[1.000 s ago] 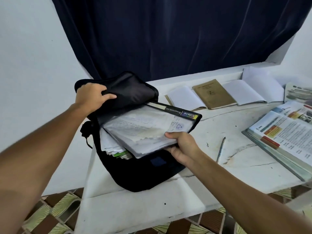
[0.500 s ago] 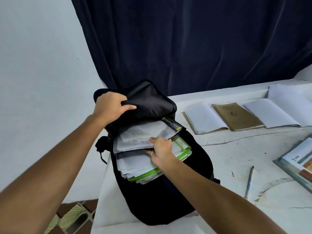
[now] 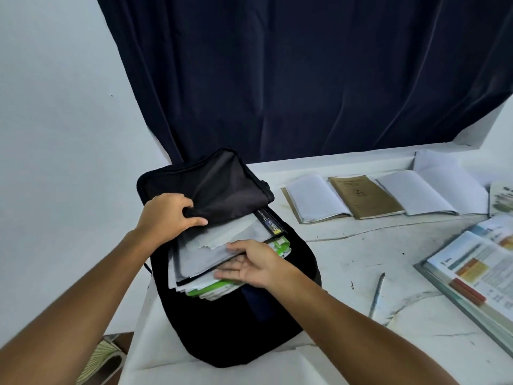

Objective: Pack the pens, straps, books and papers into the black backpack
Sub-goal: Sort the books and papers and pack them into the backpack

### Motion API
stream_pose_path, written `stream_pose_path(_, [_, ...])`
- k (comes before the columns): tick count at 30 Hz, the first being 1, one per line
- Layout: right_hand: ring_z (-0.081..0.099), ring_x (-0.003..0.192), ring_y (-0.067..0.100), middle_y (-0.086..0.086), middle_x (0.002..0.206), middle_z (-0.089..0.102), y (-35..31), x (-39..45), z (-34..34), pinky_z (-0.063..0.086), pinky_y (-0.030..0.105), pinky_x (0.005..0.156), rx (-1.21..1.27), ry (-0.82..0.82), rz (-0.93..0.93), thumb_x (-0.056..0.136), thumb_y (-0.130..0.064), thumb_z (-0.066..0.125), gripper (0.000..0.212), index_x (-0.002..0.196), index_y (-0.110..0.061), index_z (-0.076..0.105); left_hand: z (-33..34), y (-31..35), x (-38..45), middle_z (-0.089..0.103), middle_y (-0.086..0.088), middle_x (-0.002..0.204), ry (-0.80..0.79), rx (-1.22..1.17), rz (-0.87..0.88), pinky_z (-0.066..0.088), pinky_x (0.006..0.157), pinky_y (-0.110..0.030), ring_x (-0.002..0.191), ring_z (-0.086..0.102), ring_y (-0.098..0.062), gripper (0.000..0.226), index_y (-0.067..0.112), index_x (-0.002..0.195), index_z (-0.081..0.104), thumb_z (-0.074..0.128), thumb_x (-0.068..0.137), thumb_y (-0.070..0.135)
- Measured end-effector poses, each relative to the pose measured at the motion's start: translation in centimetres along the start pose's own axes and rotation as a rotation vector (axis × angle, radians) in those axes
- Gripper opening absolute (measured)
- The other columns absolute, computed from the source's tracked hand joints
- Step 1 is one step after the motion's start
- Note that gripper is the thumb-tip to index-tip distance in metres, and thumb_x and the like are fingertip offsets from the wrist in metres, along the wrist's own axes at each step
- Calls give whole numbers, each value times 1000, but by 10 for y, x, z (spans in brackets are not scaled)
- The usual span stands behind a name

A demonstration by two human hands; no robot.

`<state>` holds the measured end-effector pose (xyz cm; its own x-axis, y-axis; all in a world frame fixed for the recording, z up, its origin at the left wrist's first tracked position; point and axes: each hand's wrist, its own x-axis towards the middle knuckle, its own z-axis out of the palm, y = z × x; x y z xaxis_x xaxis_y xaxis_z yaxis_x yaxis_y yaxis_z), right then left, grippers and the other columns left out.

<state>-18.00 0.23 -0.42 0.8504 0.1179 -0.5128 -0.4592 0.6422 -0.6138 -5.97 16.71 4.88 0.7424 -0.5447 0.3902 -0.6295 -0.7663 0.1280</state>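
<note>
Soft black backpack point(image 3: 222, 323), ragged papers point(image 3: 205, 254), flat right hand point(image 3: 249, 266)

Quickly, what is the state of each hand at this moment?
Left hand: closed, gripping the black backpack flap.
Right hand: open, fingers straight, pressing the papers into the backpack.

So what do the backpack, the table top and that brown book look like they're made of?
Backpack: soft black woven fabric, probably nylon or polyester, matte; its flap creases where the left hand grips it. Table top: hard, white, with grey veins and cracks, perhaps marble or painted stone; I can't tell which. Brown book: dull kraft-paper or thin card cover, no gloss.
</note>
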Motion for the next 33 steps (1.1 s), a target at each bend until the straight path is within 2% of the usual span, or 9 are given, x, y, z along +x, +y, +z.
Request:
stream_pose_path(4, [70,81,40,33,103,63,-3,-51,-28,60,47,70,-240,-118,36,95,-4,51,14,106,5,51,18,2,-36,66,1,92,-40,-56,-120,48,74,-37,91,61,-23,56,13,100,73,75,72,61])
stream_pose_path(6, [72,80,36,29,96,68,-17,-80,-44,61,40,67,-390,-113,-38,95,-6,55,16,108,3,55,25,4,-51,68,-1,99,35,-72,-119,48,81,-41,97,60,-26,66,13,103,74,63,71,70])
stream_pose_path(8, [73,80,31,23,94,71,-33,-102,-63,60,33,63,-489,-30,-149,94,-9,58,14,105,-1,60,29,10,-63,69,-1,102,152,-111,-96,48,85,-46,99,59,-28,66,13,101,75,50,71,67])
stream_pose_path(11, [73,70,24,17,85,72,-54,-120,-98,55,25,55,-577,203,-305,94,-8,58,6,95,-5,63,34,30,-69,69,-2,97,339,-133,27,49,82,-45,95,60,-29,48,12,91,77,56,76,53])
stream_pose_path(13, [68,63,23,17,80,69,-63,-124,-124,52,24,54,-661,368,-366,91,-2,57,7,89,-5,63,40,52,-68,69,-2,96,375,-158,125,50,81,-43,93,60,-27,38,12,89,76,61,77,45])
stream_pose_path(17, [63,56,24,16,74,65,-67,-128,-179,46,20,48,-818,578,-357,88,0,57,10,82,-2,64,58,113,-60,67,3,97,275,-233,266,48,81,-40,96,57,-22,33,13,90,75,60,78,41])
stream_pose_path(21, [63,52,21,13,72,65,-70,-130,-217,47,23,51,-790,653,-338,88,0,58,12,80,-4,65,76,167,-43,66,5,101,107,-318,318,48,88,-36,101,53,-14,40,15,99,75,56,80,46])
stream_pose_path(26, [64,52,22,13,71,65,-102,-128,-254,47,22,50,-740,672,-374,89,0,57,15,76,-6,64,107,225,-7,64,4,108,-108,-435,253,41,98,-29,111,51,-13,34,16,109,72,64,84,38])
stream_pose_path(33, [57,66,26,12,79,62,-189,-94,-323,48,31,58,-859,719,-468,86,-1,58,15,73,-8,64,173,299,66,69,2,110,-290,-571,36,44,85,-23,103,60,-14,25,15,108,72,71,86,27])
